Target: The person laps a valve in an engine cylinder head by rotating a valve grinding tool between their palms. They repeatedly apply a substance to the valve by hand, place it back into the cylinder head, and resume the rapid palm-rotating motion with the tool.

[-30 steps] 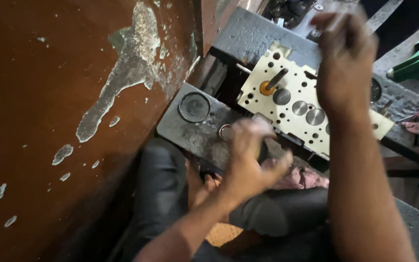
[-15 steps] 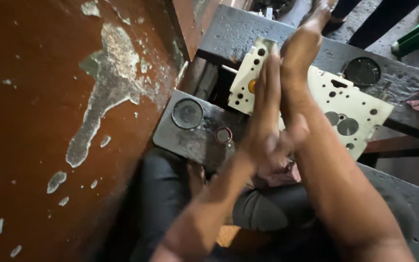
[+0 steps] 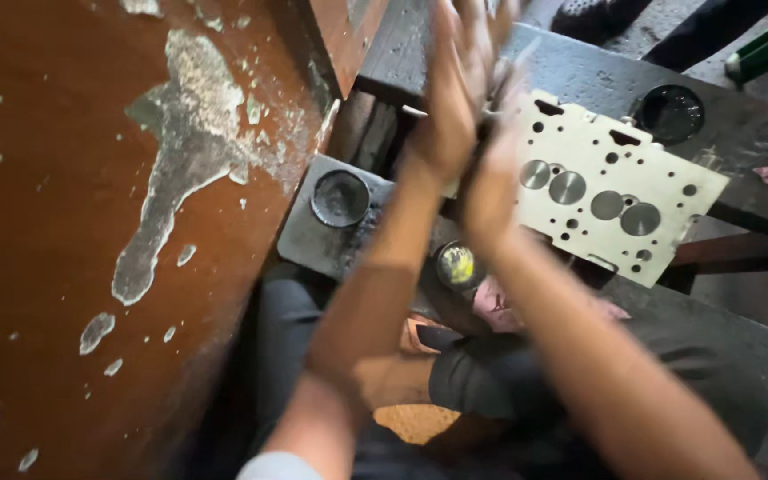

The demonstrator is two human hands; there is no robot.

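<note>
Pale metal cylinder head [image 3: 620, 200], drilled with round holes and set with four valve discs, lies flat on the dark bench [image 3: 740, 116], right of centre. Left hand [image 3: 451, 107] and right hand [image 3: 495, 169] are pressed palm to palm over its left end, fingers extended; whether a thin rod sits in their grip cannot be told through the blur. Near the wrists stands a small yellow-filled tin [image 3: 458, 265]; left rises a rust-brown peeling wall [image 3: 91, 222].
</note>
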